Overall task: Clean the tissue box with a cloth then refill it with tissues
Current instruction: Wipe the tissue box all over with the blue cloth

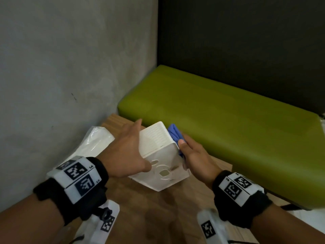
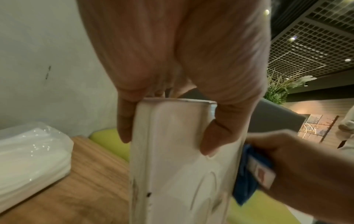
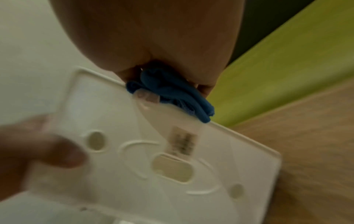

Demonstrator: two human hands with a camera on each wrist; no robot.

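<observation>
My left hand (image 1: 140,147) holds the white plastic tissue box (image 1: 158,147) tilted above the wooden table (image 1: 158,212). The thumb (image 2: 208,145) lies on the box's holed underside (image 3: 153,151), which faces me, and the fingers (image 2: 124,133) wrap its far side. My right hand (image 1: 184,147) grips a bunched blue cloth (image 1: 174,132) and presses it against the box's right side. The cloth (image 3: 172,94) bulges from the palm along the box's edge, with a white tag (image 2: 262,172) hanging from it. A plastic-wrapped pack of tissues (image 1: 93,145) lies on the table to the left.
A grey wall (image 1: 61,67) runs along the table's left side, close behind the tissue pack (image 2: 32,154). A green padded bench (image 1: 219,120) borders the table's far and right edges, with a dark panel above it.
</observation>
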